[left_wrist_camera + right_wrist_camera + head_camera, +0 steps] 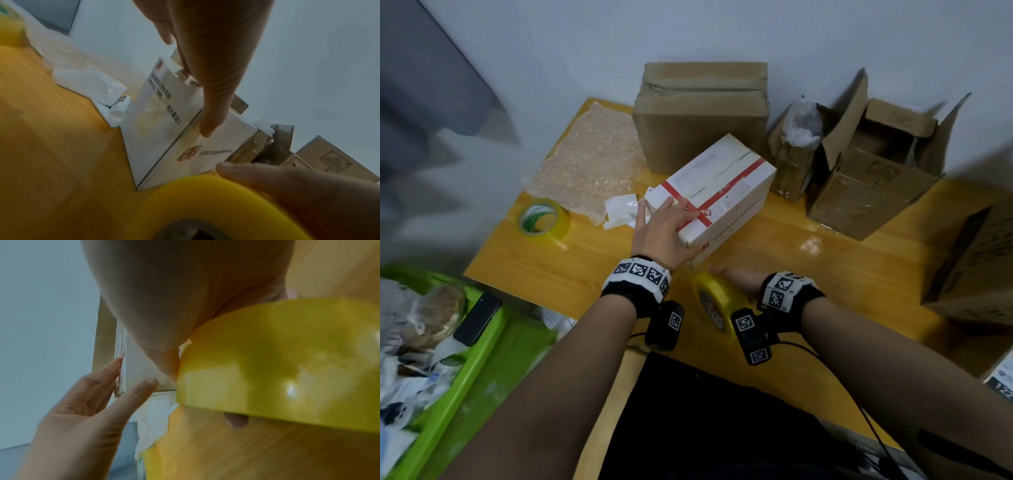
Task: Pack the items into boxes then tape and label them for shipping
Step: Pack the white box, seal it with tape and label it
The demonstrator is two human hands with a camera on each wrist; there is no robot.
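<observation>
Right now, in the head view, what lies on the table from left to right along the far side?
Green-cored tape roll → bubble wrap → white box under the left hand → small open carton → large open carton.

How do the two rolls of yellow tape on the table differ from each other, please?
The tape roll by the bubble wrap lies flat and untouched, its green-and-white core facing up; the tape roll in the right hand stands on edge against the white box, gripped by the right hand. The first looks translucent, the second opaque. Both are yellow packing tape on the wooden table.
</observation>
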